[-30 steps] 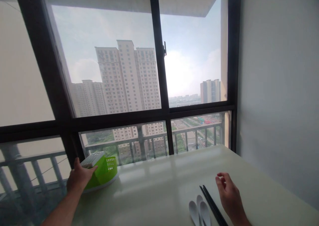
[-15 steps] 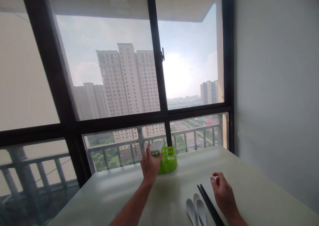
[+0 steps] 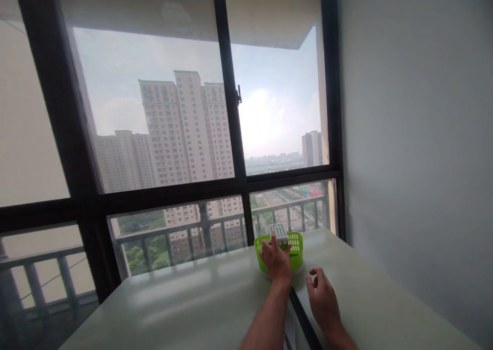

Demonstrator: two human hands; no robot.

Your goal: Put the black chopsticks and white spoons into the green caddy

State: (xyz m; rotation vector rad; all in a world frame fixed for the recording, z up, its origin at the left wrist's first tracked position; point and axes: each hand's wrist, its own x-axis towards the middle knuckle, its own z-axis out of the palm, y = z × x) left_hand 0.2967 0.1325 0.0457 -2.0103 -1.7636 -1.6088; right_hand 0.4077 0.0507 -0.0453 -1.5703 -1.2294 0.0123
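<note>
One green basket occupies the far end of a pale table, close to a window, as the left hand grasps its slotted white top. The fingers reach over the near left of that piece and the thumb lies toward its right side, while the basket's pierced walls show on both sides of the hand; whether its base rests fully on the surface cannot be told. The right hand hovers nearer the camera, to the right, its fingers loosely curled, the thumb apart from them and nothing seen in its hold. Between the two arms, dark chopsticks lie slanting down the table, their far ends near the left wrist. Just left of them, white spoons show only in part behind the left forearm, too hidden to count. Beyond the dark window frame runs a gray railing, with a pale tower block rising behind it under a bright, cloudy sky. A plain gray wall fills the right side.
</note>
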